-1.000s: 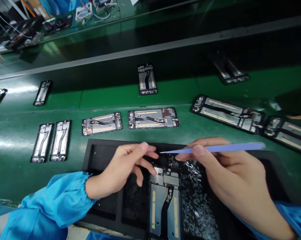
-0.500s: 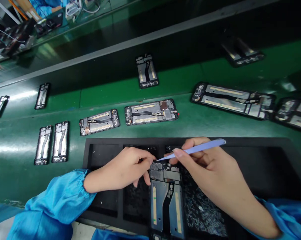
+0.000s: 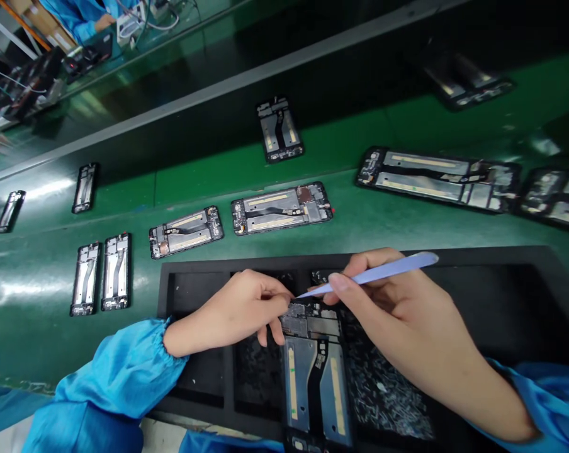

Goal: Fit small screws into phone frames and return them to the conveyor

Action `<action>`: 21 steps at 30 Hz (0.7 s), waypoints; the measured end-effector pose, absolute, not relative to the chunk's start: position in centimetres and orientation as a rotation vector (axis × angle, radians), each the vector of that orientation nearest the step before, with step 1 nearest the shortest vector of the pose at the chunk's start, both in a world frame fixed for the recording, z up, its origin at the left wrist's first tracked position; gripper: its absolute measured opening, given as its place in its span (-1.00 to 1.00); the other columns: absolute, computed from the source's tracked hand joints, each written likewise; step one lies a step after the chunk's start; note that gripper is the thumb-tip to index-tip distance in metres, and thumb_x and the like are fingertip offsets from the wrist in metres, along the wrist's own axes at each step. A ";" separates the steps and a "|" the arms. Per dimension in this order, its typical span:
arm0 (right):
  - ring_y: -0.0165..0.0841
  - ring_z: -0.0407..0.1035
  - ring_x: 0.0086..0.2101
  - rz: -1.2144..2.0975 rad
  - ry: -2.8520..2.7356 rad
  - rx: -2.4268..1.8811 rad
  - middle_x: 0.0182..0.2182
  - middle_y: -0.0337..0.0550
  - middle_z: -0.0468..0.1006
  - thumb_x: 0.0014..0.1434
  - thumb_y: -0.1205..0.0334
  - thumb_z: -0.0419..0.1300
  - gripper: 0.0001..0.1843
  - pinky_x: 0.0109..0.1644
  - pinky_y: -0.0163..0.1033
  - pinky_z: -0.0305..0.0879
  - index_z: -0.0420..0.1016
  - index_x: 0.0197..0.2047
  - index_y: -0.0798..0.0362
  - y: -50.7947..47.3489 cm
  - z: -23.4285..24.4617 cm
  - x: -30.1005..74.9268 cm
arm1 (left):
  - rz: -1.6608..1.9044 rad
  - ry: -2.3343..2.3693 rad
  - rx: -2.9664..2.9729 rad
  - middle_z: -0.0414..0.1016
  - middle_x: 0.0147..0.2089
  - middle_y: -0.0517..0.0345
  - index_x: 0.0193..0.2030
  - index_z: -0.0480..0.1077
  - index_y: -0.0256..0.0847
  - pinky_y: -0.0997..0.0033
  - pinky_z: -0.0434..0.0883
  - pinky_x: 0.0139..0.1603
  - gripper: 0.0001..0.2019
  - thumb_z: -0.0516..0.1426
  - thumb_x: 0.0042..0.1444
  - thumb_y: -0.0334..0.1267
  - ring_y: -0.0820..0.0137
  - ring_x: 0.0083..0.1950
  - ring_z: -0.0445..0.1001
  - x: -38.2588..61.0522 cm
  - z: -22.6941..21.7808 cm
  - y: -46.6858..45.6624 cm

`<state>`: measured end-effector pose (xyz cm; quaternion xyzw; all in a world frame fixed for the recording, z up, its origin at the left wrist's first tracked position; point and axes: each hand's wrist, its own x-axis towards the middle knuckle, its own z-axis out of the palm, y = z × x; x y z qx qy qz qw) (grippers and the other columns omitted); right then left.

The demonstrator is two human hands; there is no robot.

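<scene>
**Blue tweezers (image 3: 383, 272) at a phone frame (image 3: 313, 384)**

The right hand's (image 3: 407, 321) fingers hold the tweezers tight. The left hand's (image 3: 232, 311) fingers touch the frame's top end; a firm grip cannot be told. Below the fingers, the frame lies long-way out in a black foam tray (image 3: 194, 296), beside tiny screws (image 3: 383, 396). More frames (image 3: 282, 209) lie past the fingers on the green table (image 3: 29, 333).

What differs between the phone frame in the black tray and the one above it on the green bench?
The tray's metal phone frame sits in the black foam tray, pointing toward the wearer; the bench's metal phone frame lies crosswise on the green bench. Both show silver plates and a dark ribbon cable.
</scene>
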<state>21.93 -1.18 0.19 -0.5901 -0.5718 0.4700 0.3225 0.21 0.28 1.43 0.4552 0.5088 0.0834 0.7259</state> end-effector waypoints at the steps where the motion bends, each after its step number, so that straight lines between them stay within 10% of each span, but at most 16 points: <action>1: -0.28 0.59 -0.41 1.235 -1.487 -1.539 -0.46 -0.22 0.62 0.30 -0.17 0.24 -0.65 -0.42 -0.28 0.45 0.37 -0.23 -0.08 -1.2 0.2 22.0 | 0.185 1.139 1.015 0.49 -0.56 0.25 -0.32 0.47 -0.27 0.64 0.44 -0.61 -0.83 0.03 0.15 -0.40 0.48 -0.56 0.53 0.3 1.4 0.2; 15: -0.28 0.55 -0.42 1.317 -1.398 -1.436 -0.49 -0.22 0.57 0.29 -0.18 0.25 -0.62 -0.40 -0.25 0.44 0.33 -0.25 -0.05 0.0 0.7 22.0 | 0.176 1.198 1.013 0.47 -0.60 0.24 -0.27 0.46 -0.28 0.60 0.44 -0.62 -0.88 0.09 0.14 -0.38 0.50 -0.64 0.43 0.8 1.3 0.3; 21: -0.25 0.61 -0.35 1.351 -1.197 -1.343 -0.45 -0.21 0.60 0.21 -0.27 0.30 -0.53 -0.23 -0.17 0.54 0.35 -0.18 -0.05 0.6 0.8 22.5 | 0.297 1.532 1.356 0.62 -0.23 0.07 0.16 0.44 -0.24 0.50 0.49 -0.53 -0.64 0.09 0.33 -0.11 0.42 -0.48 0.55 -0.2 5.1 -3.4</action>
